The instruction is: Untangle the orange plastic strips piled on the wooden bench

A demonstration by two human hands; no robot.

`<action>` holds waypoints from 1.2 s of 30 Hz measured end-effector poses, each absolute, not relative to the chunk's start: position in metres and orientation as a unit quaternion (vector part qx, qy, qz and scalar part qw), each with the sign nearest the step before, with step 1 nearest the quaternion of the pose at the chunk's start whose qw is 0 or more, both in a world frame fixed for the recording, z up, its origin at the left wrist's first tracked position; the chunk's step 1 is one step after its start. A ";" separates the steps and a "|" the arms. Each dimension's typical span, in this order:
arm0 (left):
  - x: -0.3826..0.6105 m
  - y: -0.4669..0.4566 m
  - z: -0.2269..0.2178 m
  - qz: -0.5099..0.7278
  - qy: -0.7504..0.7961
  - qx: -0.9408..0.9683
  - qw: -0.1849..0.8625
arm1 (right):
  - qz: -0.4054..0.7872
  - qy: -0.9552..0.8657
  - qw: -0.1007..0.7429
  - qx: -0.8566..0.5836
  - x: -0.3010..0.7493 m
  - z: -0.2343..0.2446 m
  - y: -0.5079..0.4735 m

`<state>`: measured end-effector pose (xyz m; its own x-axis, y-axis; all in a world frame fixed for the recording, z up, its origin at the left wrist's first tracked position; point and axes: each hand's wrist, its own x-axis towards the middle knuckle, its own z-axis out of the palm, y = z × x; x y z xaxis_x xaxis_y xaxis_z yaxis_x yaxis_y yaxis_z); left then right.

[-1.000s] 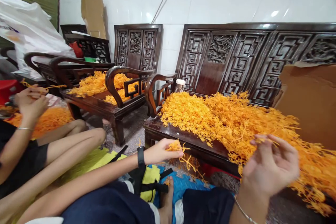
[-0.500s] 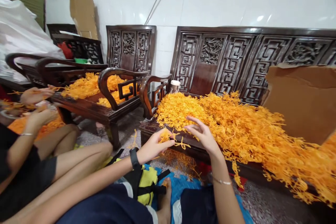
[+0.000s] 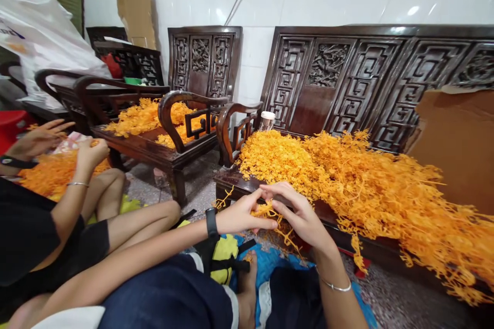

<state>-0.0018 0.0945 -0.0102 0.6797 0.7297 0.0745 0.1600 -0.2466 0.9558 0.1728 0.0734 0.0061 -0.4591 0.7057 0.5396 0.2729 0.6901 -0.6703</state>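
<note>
Orange branching strands (image 3: 265,209) lie between my two hands above the gap in front of the bench. My left hand (image 3: 247,216), with a dark band at the wrist, is closed around them between thumb and fingers. From the right, my right hand (image 3: 303,216), with a silver bracelet, meets it; its thumb and fingertips are bent onto the same strands. Some thin strands hang below the fingers. Just beyond my hands, a large heap of similar orange pieces (image 3: 347,180) covers the dark wooden bench (image 3: 243,182).
A cup with a white lid (image 3: 267,120) stands behind the heap. Cardboard (image 3: 459,144) leans at the right. On the left a person (image 3: 34,236) sits with hands over another orange pile (image 3: 57,175). More orange pieces (image 3: 135,117) lie on a wooden chair (image 3: 135,151).
My right hand has moved in from spread fingers to meet my left hand at the strands. The view has shifted slightly left. The other person's hands have moved apart.
</note>
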 end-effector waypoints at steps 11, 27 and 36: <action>-0.002 0.095 -0.002 0.258 0.296 0.726 0.565 | 0.286 -0.761 0.501 -0.295 0.175 0.002 0.070; -0.003 0.093 0.002 0.253 0.271 0.746 0.552 | 0.278 -0.659 0.603 -0.354 0.175 -0.009 0.076; 0.000 0.091 0.002 0.204 0.248 0.780 0.537 | -0.010 -0.468 0.804 -0.366 0.173 -0.013 0.069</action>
<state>0.0002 0.0907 0.0020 0.7941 0.6055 0.0518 0.1674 -0.2999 0.9392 0.1727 0.0694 -0.0126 0.5625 0.3268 0.7595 0.3584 0.7314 -0.5802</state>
